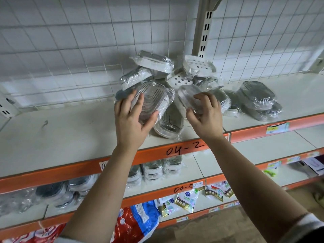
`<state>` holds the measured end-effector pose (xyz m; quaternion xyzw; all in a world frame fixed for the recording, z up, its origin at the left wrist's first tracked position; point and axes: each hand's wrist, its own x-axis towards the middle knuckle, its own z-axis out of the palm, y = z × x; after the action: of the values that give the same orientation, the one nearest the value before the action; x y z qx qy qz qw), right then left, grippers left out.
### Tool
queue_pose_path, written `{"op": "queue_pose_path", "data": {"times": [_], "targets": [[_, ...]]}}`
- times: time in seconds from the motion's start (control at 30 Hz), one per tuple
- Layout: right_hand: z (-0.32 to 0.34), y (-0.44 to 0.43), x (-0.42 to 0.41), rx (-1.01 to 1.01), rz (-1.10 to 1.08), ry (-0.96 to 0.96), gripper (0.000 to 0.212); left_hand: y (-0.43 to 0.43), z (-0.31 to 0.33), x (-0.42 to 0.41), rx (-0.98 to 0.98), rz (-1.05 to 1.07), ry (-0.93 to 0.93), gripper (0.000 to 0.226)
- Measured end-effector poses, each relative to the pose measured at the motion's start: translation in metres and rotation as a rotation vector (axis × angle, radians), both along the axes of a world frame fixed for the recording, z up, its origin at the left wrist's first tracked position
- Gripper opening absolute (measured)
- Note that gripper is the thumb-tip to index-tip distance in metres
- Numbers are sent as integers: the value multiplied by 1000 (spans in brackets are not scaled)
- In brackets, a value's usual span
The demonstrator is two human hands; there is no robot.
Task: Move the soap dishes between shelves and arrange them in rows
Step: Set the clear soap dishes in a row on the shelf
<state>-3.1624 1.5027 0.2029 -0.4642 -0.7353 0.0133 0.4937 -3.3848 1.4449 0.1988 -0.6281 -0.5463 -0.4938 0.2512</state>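
A loose pile of plastic-wrapped soap dishes (pixel 168 76) lies on the upper shelf (pixel 61 137), against the wire grid back. My left hand (pixel 131 118) grips a clear ribbed soap dish (pixel 152 97) at the pile's front left, fingers on top and thumb under its edge. My right hand (pixel 205 114) pinches another wrapped clear dish (pixel 188 95) beside it. A further ribbed dish (pixel 170 123) lies flat between my hands. Two grey dishes (pixel 259 100) are stacked to the right. More dishes (pixel 161 168) stand in rows on the shelf below.
The shelves have orange front rails (pixel 175 151) with handwritten labels. The left part of the upper shelf is bare. The lower shelves hold wrapped dishes (pixel 57 192) at the left and packaged goods (pixel 185 199). A slotted upright post (pixel 205 32) rises behind the pile.
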Motion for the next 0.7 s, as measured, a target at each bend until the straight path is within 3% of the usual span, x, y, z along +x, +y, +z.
{"op": "queue_pose_path", "data": {"times": [0.33,0.7], "targets": [[-14,-22,76,44,56,41,41,-22,-3,77,34,20,12,57],[-41,-47,243,54,217,-16,39,-69,-32,242,-14,195,-40,55]]}}
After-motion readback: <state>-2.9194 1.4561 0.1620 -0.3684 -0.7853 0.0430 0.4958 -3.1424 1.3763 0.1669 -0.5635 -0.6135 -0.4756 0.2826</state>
